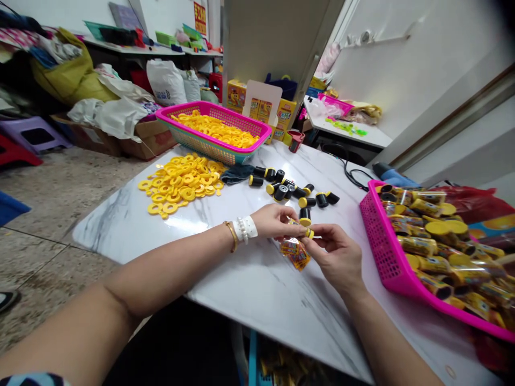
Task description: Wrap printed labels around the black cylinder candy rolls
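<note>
My left hand (pixel 276 221), with a bracelet and a white band at the wrist, pinches a small yellow piece (pixel 309 233) from the left. From the other side, the thumb and fingers of my right hand (pixel 336 254) close on the same piece; fingers hide much of it. Under my hands lie clear, orange-printed plastic sleeves (pixel 296 254). Just beyond my fingertips is a black cylinder with a yellow end (pixel 305 216). Several more black-and-yellow cylinders (pixel 308 202) lie scattered behind it.
Yellow rings (pixel 185 182) are heaped on the marble-patterned table (pixel 241 300) at left. Behind them stands a pink basket (pixel 263 128) of yellow parts. Another pink basket (pixel 380 252), full of printed tubes, is at right. A dark cloth (pixel 237 174) and printed boxes (pixel 284 115) are farther back.
</note>
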`<state>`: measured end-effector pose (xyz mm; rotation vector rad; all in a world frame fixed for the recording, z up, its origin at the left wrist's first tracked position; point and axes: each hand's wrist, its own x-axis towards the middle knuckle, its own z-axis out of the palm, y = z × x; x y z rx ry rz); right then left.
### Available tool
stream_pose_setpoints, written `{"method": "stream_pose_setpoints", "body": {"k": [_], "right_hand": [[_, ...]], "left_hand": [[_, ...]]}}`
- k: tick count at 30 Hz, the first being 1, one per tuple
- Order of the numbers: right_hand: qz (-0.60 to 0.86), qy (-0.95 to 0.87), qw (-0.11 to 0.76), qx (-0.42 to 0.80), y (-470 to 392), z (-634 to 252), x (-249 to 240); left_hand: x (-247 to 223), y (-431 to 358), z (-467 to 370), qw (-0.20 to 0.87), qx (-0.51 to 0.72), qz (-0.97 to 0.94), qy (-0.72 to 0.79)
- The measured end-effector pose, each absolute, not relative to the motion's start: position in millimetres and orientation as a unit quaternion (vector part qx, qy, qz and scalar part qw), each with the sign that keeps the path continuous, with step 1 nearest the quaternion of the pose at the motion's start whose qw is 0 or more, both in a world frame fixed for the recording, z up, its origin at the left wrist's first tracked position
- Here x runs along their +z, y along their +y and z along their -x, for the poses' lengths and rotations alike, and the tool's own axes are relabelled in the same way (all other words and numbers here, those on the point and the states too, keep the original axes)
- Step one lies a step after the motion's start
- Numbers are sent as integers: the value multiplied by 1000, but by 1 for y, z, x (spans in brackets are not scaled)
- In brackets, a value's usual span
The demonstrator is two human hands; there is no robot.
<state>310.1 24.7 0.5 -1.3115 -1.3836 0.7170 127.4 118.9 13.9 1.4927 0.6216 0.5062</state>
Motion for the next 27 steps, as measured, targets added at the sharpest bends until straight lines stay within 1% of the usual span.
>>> {"method": "stream_pose_setpoints", "body": {"k": [5, 8, 12, 15, 19, 22, 25, 27], "right_hand": [[523, -609, 536, 260, 27, -313, 2], [497, -614, 525, 319, 31, -315, 2], [515, -547, 506, 425, 35, -319, 3], [498, -538, 495, 466, 37, -323, 5], [466, -575, 505, 445, 35, -324, 4], [448, -584, 527, 424, 31, -324, 5], [450, -583, 552, 390, 28, -322, 7], [449, -602, 543, 375, 28, -321, 9]], "left_hand": [[18, 120, -124, 747, 170, -582, 273], [17, 120, -124, 737, 165, -590, 285], [16, 120, -125, 732, 182, -589, 288], [15, 122, -125, 734, 163, -602, 267], [12, 122, -125, 755, 119, -598, 240], [12, 122, -123, 789, 83, -570, 211], [11, 124, -121, 823, 75, -531, 189], [9, 125, -121, 833, 83, -512, 193]]}}
